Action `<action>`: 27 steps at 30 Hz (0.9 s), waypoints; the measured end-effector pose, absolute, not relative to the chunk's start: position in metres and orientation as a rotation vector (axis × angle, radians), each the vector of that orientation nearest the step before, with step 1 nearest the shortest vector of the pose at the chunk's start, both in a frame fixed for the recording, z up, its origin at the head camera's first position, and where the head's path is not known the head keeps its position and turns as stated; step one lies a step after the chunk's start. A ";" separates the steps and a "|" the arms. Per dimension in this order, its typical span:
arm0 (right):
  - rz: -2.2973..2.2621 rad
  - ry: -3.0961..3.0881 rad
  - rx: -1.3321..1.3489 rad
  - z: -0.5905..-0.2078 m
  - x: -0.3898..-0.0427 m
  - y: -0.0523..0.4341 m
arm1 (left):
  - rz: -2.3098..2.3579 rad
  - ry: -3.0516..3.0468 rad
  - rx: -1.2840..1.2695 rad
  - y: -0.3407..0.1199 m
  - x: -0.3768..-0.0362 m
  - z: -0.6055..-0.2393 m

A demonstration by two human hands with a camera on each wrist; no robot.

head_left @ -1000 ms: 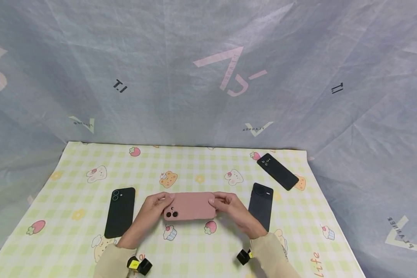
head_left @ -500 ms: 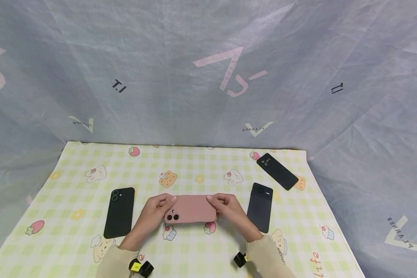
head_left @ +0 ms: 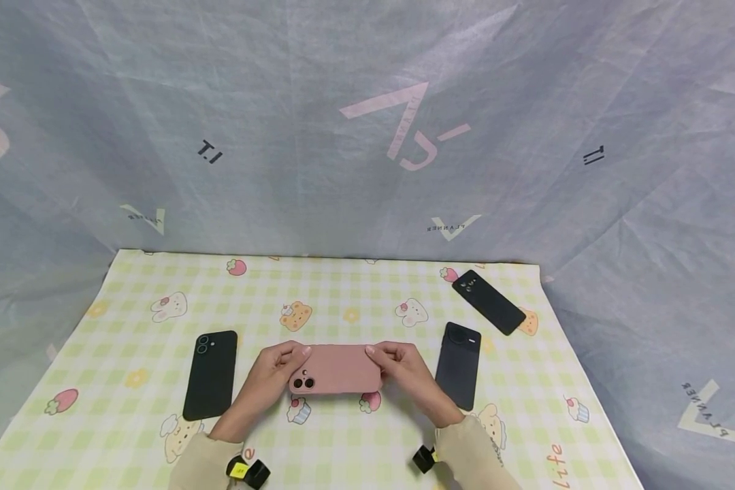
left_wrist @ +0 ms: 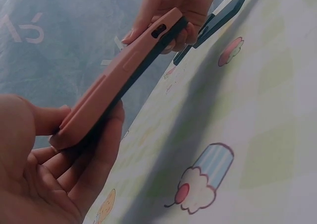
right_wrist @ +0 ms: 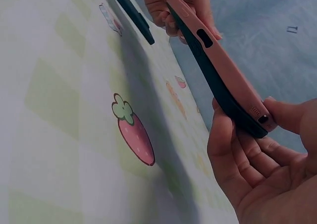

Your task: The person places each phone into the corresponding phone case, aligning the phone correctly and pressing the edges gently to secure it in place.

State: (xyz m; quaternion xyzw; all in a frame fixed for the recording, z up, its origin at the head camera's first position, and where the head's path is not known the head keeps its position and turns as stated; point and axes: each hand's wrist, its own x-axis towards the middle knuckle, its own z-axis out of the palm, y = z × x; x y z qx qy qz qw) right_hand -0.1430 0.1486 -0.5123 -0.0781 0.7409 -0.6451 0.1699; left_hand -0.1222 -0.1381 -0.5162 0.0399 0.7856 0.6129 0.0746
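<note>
A phone in a pink case (head_left: 335, 369) is held level above the checked tablecloth (head_left: 355, 435), camera holes toward the left. My left hand (head_left: 271, 371) grips its left end and my right hand (head_left: 403, 367) grips its right end. The left wrist view shows the pink case (left_wrist: 124, 70) edge-on with a dark phone inside it, my left hand's fingers (left_wrist: 101, 154) curled under it and the thumb on top. From the right wrist, the same pink case (right_wrist: 218, 65) is seen edge-on, with my right hand's fingers (right_wrist: 225, 154) beneath it.
A black phone (head_left: 211, 374) lies left of my hands, a dark one (head_left: 459, 365) just right of them, and another black one (head_left: 488, 302) at the far right corner. A grey printed cloth (head_left: 367, 122) hangs behind the table.
Both hands have drawn the pink-cased phone slightly toward me and down. The three phones on the cloth have not moved.
</note>
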 end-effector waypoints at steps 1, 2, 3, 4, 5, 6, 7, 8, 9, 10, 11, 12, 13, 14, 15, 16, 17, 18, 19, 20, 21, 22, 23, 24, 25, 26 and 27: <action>-1.836 2.102 -0.231 -0.512 -0.143 0.149 | 1.840 2.357 0.117 -0.138 -0.122 -0.516; -1.838 2.100 -0.241 -0.512 -0.143 0.149 | 1.841 2.357 0.114 -0.138 -0.122 -0.517; -1.842 2.097 -0.249 -0.512 -0.143 0.149 | 1.844 2.353 0.111 -0.138 -0.122 -0.517; -1.845 2.094 -0.257 -0.511 -0.143 0.149 | 1.843 2.352 0.105 -0.138 -0.122 -0.517; -1.847 2.094 -0.266 -0.511 -0.143 0.149 | 1.842 2.351 0.098 -0.138 -0.122 -0.518; -1.849 2.091 -0.272 -0.511 -0.143 0.149 | 1.841 2.350 0.094 -0.138 -0.122 -0.518; -1.851 2.087 -0.275 -0.511 -0.144 0.149 | 1.843 2.350 0.094 -0.138 -0.122 -0.518; -1.852 2.083 -0.278 -0.511 -0.144 0.149 | 1.844 2.348 0.092 -0.138 -0.122 -0.518; -1.854 2.077 -0.281 -0.512 -0.144 0.149 | 1.846 2.347 0.093 -0.138 -0.122 -0.518; -1.855 2.074 -0.284 -0.512 -0.144 0.149 | 1.846 2.348 0.093 -0.138 -0.123 -0.518; -1.857 2.071 -0.287 -0.512 -0.144 0.149 | 1.847 2.349 0.094 -0.138 -0.123 -0.518; -1.860 2.065 -0.289 -0.512 -0.144 0.150 | 1.847 2.350 0.098 -0.138 -0.123 -0.518; -1.862 2.062 -0.291 -0.513 -0.144 0.150 | 1.847 2.350 0.101 -0.138 -0.123 -0.518; -1.864 2.060 -0.292 -0.513 -0.144 0.150 | 1.847 2.350 0.103 -0.138 -0.123 -0.518; -1.866 2.057 -0.292 -0.513 -0.144 0.150 | 1.847 2.350 0.103 -0.138 -0.123 -0.518; -1.867 2.055 -0.293 -0.513 -0.144 0.150 | 1.847 2.350 0.103 -0.138 -0.123 -0.518; -1.869 2.050 -0.291 -0.513 -0.144 0.150 | 1.849 2.348 0.103 -0.138 -0.123 -0.519; -1.869 2.046 -0.288 -0.513 -0.144 0.150 | 1.851 2.346 0.103 -0.139 -0.123 -0.519; -1.869 2.042 -0.283 -0.513 -0.144 0.150 | 1.852 2.345 0.101 -0.139 -0.123 -0.519; -1.868 2.041 -0.280 -0.513 -0.144 0.150 | 1.854 2.345 0.100 -0.139 -0.123 -0.519; -1.866 2.038 -0.275 -0.513 -0.144 0.150 | 1.857 2.343 0.100 -0.139 -0.123 -0.519; -1.864 2.038 -0.270 -0.513 -0.144 0.150 | 1.859 2.343 0.103 -0.139 -0.123 -0.519; -1.862 2.035 -0.265 -0.513 -0.144 0.150 | 1.861 2.342 0.105 -0.139 -0.123 -0.519; -1.860 2.037 -0.262 -0.513 -0.144 0.150 | 1.863 2.342 0.107 -0.139 -0.123 -0.519; -1.860 2.036 -0.259 -0.512 -0.144 0.150 | 1.864 2.339 0.109 -0.139 -0.123 -0.520; -1.860 2.035 -0.258 -0.512 -0.143 0.150 | 1.867 2.335 0.110 -0.139 -0.123 -0.520; -1.861 2.031 -0.257 -0.512 -0.143 0.150 | 1.868 2.331 0.110 -0.139 -0.123 -0.520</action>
